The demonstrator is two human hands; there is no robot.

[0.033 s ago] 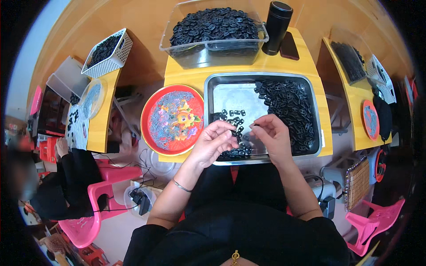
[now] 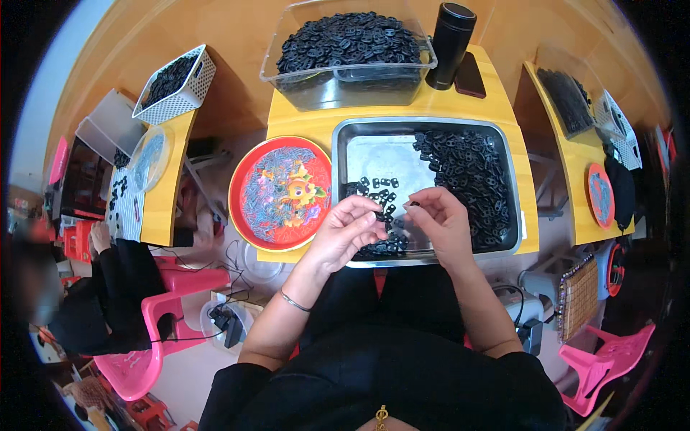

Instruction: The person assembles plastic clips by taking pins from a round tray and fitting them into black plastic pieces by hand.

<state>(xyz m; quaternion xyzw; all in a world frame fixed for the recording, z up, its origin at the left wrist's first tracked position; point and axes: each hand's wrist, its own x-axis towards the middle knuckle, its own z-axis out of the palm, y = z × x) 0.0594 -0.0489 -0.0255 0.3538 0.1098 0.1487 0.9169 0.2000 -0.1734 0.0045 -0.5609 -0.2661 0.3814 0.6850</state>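
Above the near part of a metal tray (image 2: 381, 147), my left hand (image 2: 348, 233) pinches a small black plastic piece (image 2: 380, 215) between thumb and fingers. To its right, my right hand (image 2: 444, 224) has thumb and forefinger closed on a small dark piece (image 2: 415, 204), too small to name. The hands are a little apart. A large heap of black two-holed plastic pieces (image 2: 471, 179) fills the tray's right side. Several loose ones (image 2: 386, 182) lie beyond my left hand, and more are partly hidden beneath it. Left of the tray, a red round tray (image 2: 237, 208) holds many thin metal pins (image 2: 266, 208).
A clear bin (image 2: 345, 93) heaped with black pieces stands at the back, beside a black flask (image 2: 451, 47) and a dark phone (image 2: 469, 75). Side tables carry a white basket (image 2: 194, 90) and an orange plate (image 2: 601, 194). Another person's hand (image 2: 100, 237) is at far left, near a pink chair (image 2: 154, 323).
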